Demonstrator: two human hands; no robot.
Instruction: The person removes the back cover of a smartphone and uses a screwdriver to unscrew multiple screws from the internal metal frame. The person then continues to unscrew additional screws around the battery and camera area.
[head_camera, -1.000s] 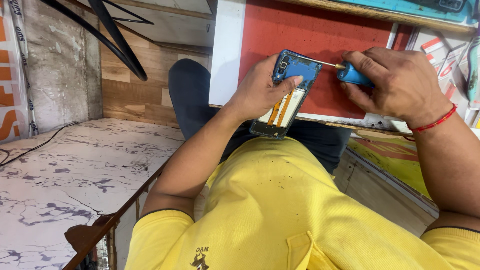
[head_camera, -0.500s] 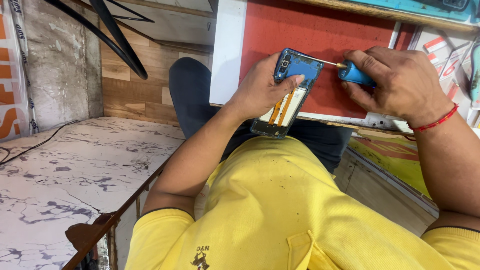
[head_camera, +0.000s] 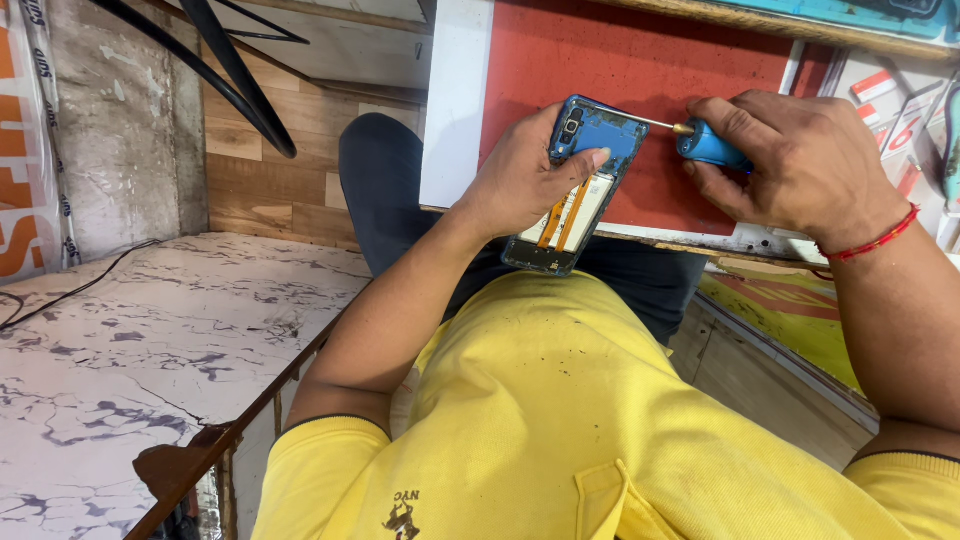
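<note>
2 hands: both bare, both at work on 1 phone above the lap.
Left hand (head_camera: 515, 180): fingers curled around the phone from its left edge; thumb (head_camera: 590, 160) laid across the blue upper part.
Phone (head_camera: 585, 185): opened, back cover off, held tilted in the air in front of the red mat; blue frame at top with a camera lens near the upper corner, 2 orange ribbon strips running down a pale panel below.
Right hand (head_camera: 800, 165): fingers closed tight on the screwdriver's blue handle.
Screwdriver (head_camera: 700, 140): thin metal shaft pointing left, tip meeting the phone's top right edge.
Red mat (head_camera: 650, 60): flat on a white board just behind the phone.
Wrist thread (head_camera: 875, 240): red, around the right wrist.
Yellow shirt (head_camera: 560, 420): fills the lower foreground.
Marble top (head_camera: 130, 340): white with dark veins, well to the left, a thin cable lying across it.
</note>
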